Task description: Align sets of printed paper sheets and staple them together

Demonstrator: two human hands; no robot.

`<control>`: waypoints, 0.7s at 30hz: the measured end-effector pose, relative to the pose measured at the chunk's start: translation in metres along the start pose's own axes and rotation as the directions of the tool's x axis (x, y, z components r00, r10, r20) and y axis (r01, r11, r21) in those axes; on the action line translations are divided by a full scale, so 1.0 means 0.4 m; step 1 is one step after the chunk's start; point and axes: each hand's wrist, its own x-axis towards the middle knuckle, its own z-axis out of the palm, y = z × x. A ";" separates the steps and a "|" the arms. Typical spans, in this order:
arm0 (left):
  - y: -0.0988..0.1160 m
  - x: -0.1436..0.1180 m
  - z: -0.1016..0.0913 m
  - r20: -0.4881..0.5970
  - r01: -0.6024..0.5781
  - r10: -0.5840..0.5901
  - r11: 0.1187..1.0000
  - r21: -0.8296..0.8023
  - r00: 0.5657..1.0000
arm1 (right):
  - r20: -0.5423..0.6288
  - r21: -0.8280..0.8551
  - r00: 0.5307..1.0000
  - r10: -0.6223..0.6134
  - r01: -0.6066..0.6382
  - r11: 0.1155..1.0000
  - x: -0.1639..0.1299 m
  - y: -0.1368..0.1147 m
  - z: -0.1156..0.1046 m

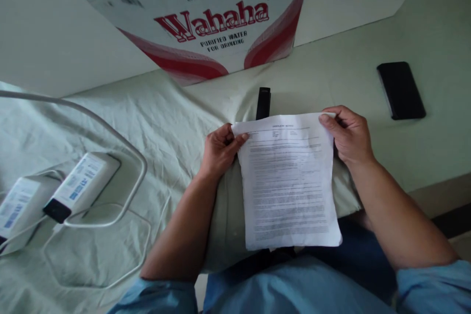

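Note:
A white printed sheet of paper [289, 186] hangs in front of me, its text facing up and its heading along the top edge. My left hand [222, 149] pinches the upper left corner, thumb on the front. At the upper right corner, my right hand [348, 133] grips the sheet with its thumb on top and its fingers behind. Just beyond the top edge lies a slim black object [263, 102] that looks like a stapler; its lower part is hidden by the paper.
Behind stands a Wahaha water carton [221, 24] against the wall. A black phone-like object [401, 90] lies at the right. On the left, two white boxes [86, 181] with labels and cables [142, 167] rest on the wrinkled pale green cloth [176, 127].

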 end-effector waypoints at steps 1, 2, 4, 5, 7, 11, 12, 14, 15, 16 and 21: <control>0.002 0.000 0.004 -0.044 -0.009 0.007 0.999 -0.032 0.999 | 0.014 0.054 1.000 0.011 -0.012 0.998 -0.003 0.002 0.004; 0.005 0.000 0.009 -0.087 -0.017 0.010 0.997 -0.075 0.996 | 0.034 0.103 0.999 0.016 -0.020 0.995 -0.007 0.005 0.006; 0.014 -0.003 0.017 -0.162 -0.039 0.009 0.982 -0.185 0.987 | 0.090 0.144 0.996 0.020 -0.033 0.989 -0.015 0.008 0.008; 0.019 -0.006 0.020 -0.186 -0.047 -0.002 0.966 -0.253 0.982 | 0.120 0.129 0.993 0.022 -0.037 0.991 -0.020 0.010 0.008; 0.029 -0.012 0.024 -0.172 -0.021 -0.055 0.911 -0.411 0.984 | 0.148 0.061 0.989 0.016 -0.025 0.998 -0.027 0.010 0.005; 0.031 -0.024 0.024 0.113 0.247 -0.225 0.756 -0.607 0.968 | 0.084 -0.033 0.996 -0.033 0.036 0.999 -0.032 0.005 -0.005; 0.028 -0.025 0.025 0.175 0.309 -0.257 0.729 -0.611 0.951 | 0.062 -0.055 0.997 -0.044 0.047 0.997 -0.032 0.002 -0.009; 0.019 -0.024 0.027 0.230 0.376 -0.297 0.702 -0.605 0.927 | 0.024 -0.123 0.998 -0.063 0.066 0.990 -0.031 -0.002 -0.017; 0.014 -0.022 0.029 0.229 0.383 -0.308 0.697 -0.607 0.923 | 0.011 -0.163 0.997 -0.073 0.073 0.984 -0.030 -0.003 -0.021; 0.010 -0.021 0.031 0.216 0.380 -0.315 0.695 -0.611 0.924 | -0.002 -0.198 0.997 -0.080 0.078 0.977 -0.028 -0.003 -0.024; -0.003 -0.013 0.029 0.116 0.321 -0.331 0.674 -0.665 0.937 | -0.136 -0.121 0.989 -0.066 0.050 0.991 0.000 0.010 -0.051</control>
